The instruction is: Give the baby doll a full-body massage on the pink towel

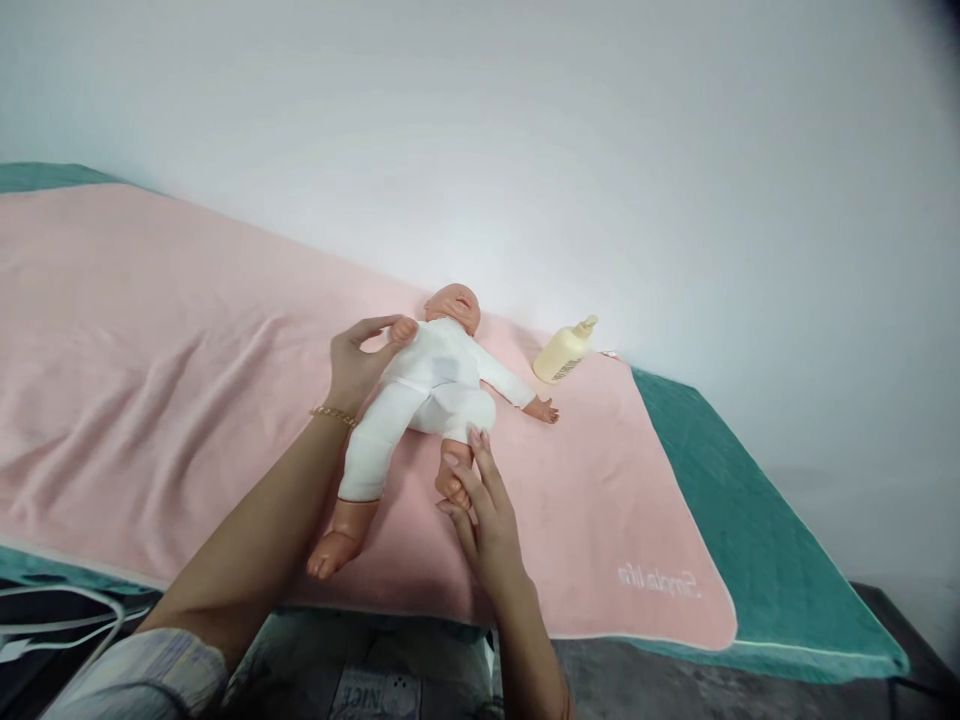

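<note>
A baby doll (450,365) with a white cloth body lies on its back on a pink blanket (600,500), its head toward the wall. My left hand (358,365) is closed on the doll's hand at its left side in view, thumb below and fingers above. Around the doll's bent leg, my right hand (484,505) has its fingers and thumb at the bare foot (454,475). The other leg stretches out toward me, and the doll's far arm lies out to the right with its palm up.
A pale yellow pump bottle (562,355) stands tilted in view on the blanket, right of the doll. Under the blanket is a green cover (739,480), showing at the right. A white wall (480,150) rises behind. White cables (67,620) hang at the lower left.
</note>
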Available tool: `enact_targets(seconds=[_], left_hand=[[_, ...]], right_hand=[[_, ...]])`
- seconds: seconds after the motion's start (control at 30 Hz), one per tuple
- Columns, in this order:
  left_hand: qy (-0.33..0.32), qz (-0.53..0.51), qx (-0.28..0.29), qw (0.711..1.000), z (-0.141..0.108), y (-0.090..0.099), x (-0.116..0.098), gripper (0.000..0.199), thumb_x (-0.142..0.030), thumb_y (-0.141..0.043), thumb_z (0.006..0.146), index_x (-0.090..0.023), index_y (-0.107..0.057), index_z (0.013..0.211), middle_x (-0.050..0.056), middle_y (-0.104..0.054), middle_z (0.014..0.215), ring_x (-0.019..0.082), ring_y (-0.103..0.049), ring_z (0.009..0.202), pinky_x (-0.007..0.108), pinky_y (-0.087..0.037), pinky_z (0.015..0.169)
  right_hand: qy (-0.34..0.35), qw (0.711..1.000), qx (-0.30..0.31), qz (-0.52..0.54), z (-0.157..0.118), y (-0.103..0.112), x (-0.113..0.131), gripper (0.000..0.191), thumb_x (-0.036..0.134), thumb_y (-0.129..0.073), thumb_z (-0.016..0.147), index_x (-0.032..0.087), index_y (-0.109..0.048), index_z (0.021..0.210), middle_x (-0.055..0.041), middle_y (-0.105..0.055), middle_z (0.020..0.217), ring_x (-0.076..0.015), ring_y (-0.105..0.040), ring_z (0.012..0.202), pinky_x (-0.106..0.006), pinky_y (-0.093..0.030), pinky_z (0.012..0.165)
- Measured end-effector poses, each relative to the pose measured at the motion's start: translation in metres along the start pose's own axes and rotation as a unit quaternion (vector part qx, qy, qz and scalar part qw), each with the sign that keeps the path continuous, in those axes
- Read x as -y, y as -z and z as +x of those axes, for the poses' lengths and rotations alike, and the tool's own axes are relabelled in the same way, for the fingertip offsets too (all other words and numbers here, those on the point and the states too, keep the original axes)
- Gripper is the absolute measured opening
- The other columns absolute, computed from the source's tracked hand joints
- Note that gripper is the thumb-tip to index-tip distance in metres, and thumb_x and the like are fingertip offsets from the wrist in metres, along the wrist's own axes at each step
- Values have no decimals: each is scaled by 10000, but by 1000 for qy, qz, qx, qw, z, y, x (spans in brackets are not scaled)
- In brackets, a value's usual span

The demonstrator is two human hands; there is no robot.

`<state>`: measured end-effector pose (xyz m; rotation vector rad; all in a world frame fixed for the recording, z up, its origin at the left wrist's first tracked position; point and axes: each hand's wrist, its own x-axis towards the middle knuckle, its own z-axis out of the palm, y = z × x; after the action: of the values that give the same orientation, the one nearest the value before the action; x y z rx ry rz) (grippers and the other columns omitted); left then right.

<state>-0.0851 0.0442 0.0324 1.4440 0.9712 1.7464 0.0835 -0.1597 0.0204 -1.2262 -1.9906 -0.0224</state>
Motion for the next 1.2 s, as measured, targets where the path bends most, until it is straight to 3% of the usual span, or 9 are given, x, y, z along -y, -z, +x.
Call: enact_targets(seconds=[0.1, 0.27, 0.4, 0.5, 0.67, 0.83, 0.93, 1.03, 1.2], left_hand=[[-78, 52, 77, 993, -6, -3, -2, 216, -308, -770, 755, -218, -771, 952, 55, -764, 1036, 235, -689, 1007, 405, -523, 964], [-121, 71, 161, 977, -1, 1, -1, 142, -261, -773, 739, -265, -791, 879, 31, -776, 986, 230, -697, 980, 408, -513, 968], [-124, 75, 183, 972, 2, 2, -2, 147, -252, -769, 735, -286, -793, 876, 21, -780, 954, 234, -699, 978, 418, -507, 972], [-105, 65, 169, 978, 0, 1, -2, 147, -257, -776, 724, -280, -791, 868, 25, -778, 962, 239, -696, 990, 416, -514, 974], [-37, 50, 91, 994, -4, 1, -4, 223, -317, -772, 754, -241, -769, 964, 47, -763, 1037, 241, -691, 1014, 393, -535, 956], [29, -3, -42, 999, 3, 4, -1, 316, -285, -772, 742, -181, -730, 1038, 76, -748, 1046, 248, -684, 1014, 412, -531, 959], [93, -95, -142, 981, 12, 9, 7, 343, -186, -804, 669, -164, -710, 998, 77, -732, 1059, 222, -682, 1024, 377, -522, 981], [166, -129, -228, 951, 19, 17, 21, 360, -195, -786, 700, -171, -675, 1041, 93, -700, 1112, 212, -656, 1095, 340, -525, 973], [253, -144, -294, 910, 25, 29, 42, 301, -258, -712, 819, -223, -635, 1107, 89, -673, 1158, 210, -657, 1105, 356, -546, 943]], right_hand=[[-20, 1000, -7, -4, 11, 0, -4, 496, 173, -466, 1003, 273, -369, 1479, -83, -223, 1629, -282, -194, 1499, -582, -347, 1152], [-38, 999, -9, 3, 25, -2, -9, 452, 219, -467, 1013, 269, -397, 1457, -100, -265, 1614, -282, -189, 1500, -591, -328, 1155], [-47, 999, -4, 10, 27, -2, -9, 437, 221, -468, 1013, 268, -417, 1444, -89, -263, 1616, -278, -185, 1500, -567, -335, 1160], [-45, 999, 3, 9, 23, -1, -6, 435, 205, -467, 1011, 268, -426, 1439, -86, -250, 1621, -284, -183, 1500, -566, -343, 1158], [-34, 999, 21, 0, 8, 1, 3, 423, 174, -471, 1002, 242, -452, 1418, -107, -280, 1608, -286, -205, 1495, -554, -387, 1137], [-31, 999, 29, -4, -12, 6, 13, 358, 195, -516, 990, 217, -523, 1347, -119, -300, 1598, -298, -200, 1496, -574, -370, 1140], [-18, 999, 39, -7, -23, 8, 16, 321, 261, -577, 970, 211, -575, 1287, -116, -306, 1596, -316, -198, 1494, -589, -374, 1129], [-3, 999, 49, -16, -33, 4, 16, 294, 283, -610, 952, 207, -617, 1236, -114, -298, 1599, -321, -221, 1486, -571, -393, 1121], [8, 999, 40, -32, -48, -10, 13, 274, 207, -642, 918, 209, -656, 1192, -117, -304, 1593, -322, -275, 1465, -544, -439, 1095]])
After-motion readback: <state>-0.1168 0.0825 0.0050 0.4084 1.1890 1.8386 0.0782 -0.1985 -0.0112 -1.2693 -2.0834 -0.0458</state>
